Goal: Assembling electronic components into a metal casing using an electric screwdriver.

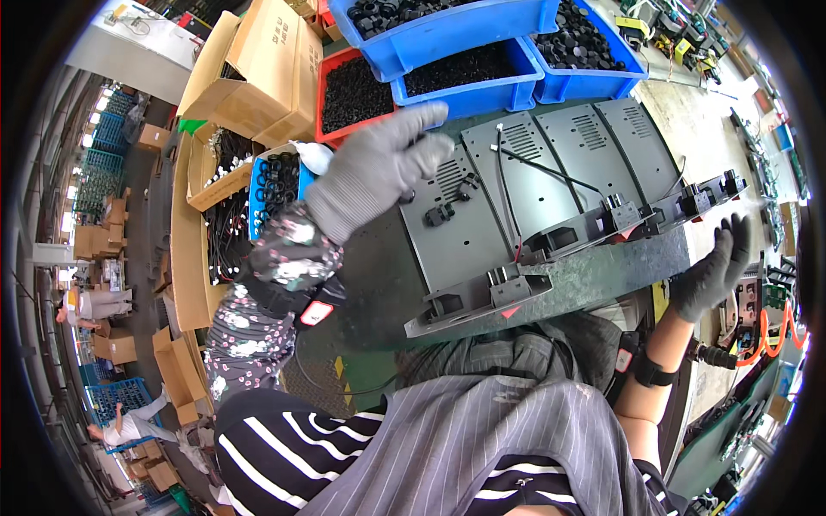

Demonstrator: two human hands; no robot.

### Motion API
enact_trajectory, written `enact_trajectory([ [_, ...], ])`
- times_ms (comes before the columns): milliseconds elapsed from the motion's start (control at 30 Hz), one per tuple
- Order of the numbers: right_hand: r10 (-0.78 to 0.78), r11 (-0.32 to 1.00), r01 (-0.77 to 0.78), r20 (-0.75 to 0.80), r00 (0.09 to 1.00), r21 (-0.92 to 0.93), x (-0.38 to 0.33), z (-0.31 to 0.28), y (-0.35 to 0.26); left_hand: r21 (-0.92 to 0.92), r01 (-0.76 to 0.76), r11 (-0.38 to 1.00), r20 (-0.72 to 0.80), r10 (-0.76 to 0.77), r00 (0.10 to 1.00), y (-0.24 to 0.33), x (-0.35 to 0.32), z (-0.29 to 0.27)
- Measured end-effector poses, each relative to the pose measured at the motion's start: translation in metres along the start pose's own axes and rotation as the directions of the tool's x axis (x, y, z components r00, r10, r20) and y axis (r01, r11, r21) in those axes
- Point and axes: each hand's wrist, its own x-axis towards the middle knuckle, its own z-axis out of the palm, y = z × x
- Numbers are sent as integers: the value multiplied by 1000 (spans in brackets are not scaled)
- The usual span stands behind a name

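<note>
Panel (447, 258), leftmost of grey row on bench (357, 288), lies R and nearside of L hand (434, 135), long axis running twd blue bin (495, 98). L hand is nearer; I see fingers parted, nothing visible btwn. R hand (714, 271): fingers loosely extended, empty, apart from panel.

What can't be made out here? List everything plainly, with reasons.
All in the head view:
Leftmost grey panel: upper left corner hidden by the left hand.
Top blue bin: far side cut off by the upper edge.
Middle blue bin: back covered by the top one.
Red bin: black pieces too small to identify.
</note>
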Motion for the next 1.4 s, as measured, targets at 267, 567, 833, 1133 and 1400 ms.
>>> enact_trajectory([
  [267, -98, 973, -129, 847, 522, 193, -26, 105, -155, -369, -29, 929, 555, 245, 795, 148, -27, 1],
  [567, -237, 964, -91, 964, 122, 248, -8, 122, -172, -190, -351, 917, 455, 399, 796, 112, -56, 8],
  [833, 209, 842, -450, 590, 780, 297, 8, 21, -90, 391, 204, 898, -375, -47, 926, 12, -99, -130],
  [1133, 348, 782, -572, 587, 731, 249, -23, -40, -48, 810, 420, 409, -421, -93, 902, -108, -103, -141],
  [1400, 386, 744, -607, 561, 732, 279, -31, -55, -32, 673, 400, 623, -567, 86, 819, -94, -100, -131],
])
